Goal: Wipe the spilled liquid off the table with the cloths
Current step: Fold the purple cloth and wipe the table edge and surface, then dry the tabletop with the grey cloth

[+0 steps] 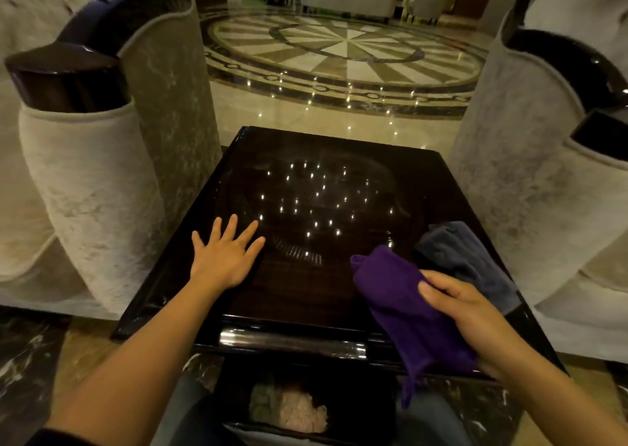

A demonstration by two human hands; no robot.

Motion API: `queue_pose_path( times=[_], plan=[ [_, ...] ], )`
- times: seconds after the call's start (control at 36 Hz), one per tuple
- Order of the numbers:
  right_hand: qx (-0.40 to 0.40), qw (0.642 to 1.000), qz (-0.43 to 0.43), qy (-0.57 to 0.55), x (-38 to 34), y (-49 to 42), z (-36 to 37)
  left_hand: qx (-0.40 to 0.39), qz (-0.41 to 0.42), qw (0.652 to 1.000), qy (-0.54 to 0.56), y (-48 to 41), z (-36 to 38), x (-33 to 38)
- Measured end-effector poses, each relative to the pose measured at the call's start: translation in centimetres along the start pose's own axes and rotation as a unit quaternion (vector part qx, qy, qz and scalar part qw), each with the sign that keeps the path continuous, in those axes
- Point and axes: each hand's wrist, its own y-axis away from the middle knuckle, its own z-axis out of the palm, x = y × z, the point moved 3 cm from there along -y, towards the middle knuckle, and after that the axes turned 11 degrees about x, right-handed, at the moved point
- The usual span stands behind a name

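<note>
A glossy dark table fills the middle of the view, its top reflecting many small ceiling lights. Faint smears show on the far half; I cannot tell wet from dry. My left hand lies flat on the table's near left part, fingers spread, holding nothing. My right hand grips a purple cloth at the near right; the cloth hangs partly over the table's front edge. A dark blue-grey cloth lies crumpled on the table by the right edge, just behind my right hand.
Pale upholstered armchairs with dark wooden arms stand close on the left and right of the table. Under the front edge, a dark bin holds crumpled pale material. Polished marble floor lies beyond.
</note>
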Motion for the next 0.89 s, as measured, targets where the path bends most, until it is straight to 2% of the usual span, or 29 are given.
queue_pose_path(
  times=[0.14,0.33,0.44,0.56,0.64,0.72,0.78,0.81,0.89],
  plan=[
    [0.05,0.998,0.019,-0.041,-0.2,-2.4,-1.7,0.0,-0.006,1.0,-0.007,-0.3,0.3,-0.1],
    [0.162,0.984,-0.048,-0.063,-2.9,-8.4,-5.9,0.0,-0.009,1.0,-0.014,-0.4,0.6,-0.4],
    [0.244,0.963,-0.108,0.035,-5.3,-13.5,-8.7,0.007,-0.01,1.0,-0.014,-0.4,0.5,-0.2],
    [0.31,0.909,-0.173,0.22,-6.8,-18.4,-10.8,0.007,-0.011,1.0,-0.016,-0.4,0.4,-0.1],
    [0.294,0.879,-0.163,0.337,-6.1,-21.5,-11.6,0.003,-0.012,1.0,-0.016,-0.5,0.4,0.0],
    [0.194,0.859,-0.087,0.465,-2.9,-24.0,-11.6,0.004,-0.012,1.0,-0.018,-0.5,0.2,0.0],
    [0.114,0.827,-0.014,0.55,-0.4,-24.4,-11.5,0.008,-0.009,1.0,-0.015,-0.4,0.1,0.0],
    [0.098,0.806,-0.003,0.583,0.4,-24.5,-11.7,0.008,-0.01,1.0,-0.014,-0.3,0.1,0.0],
    [0.093,0.787,-0.011,0.609,0.9,-24.5,-12.3,0.006,-0.011,1.0,-0.017,-0.4,-0.1,0.0]
  ],
)
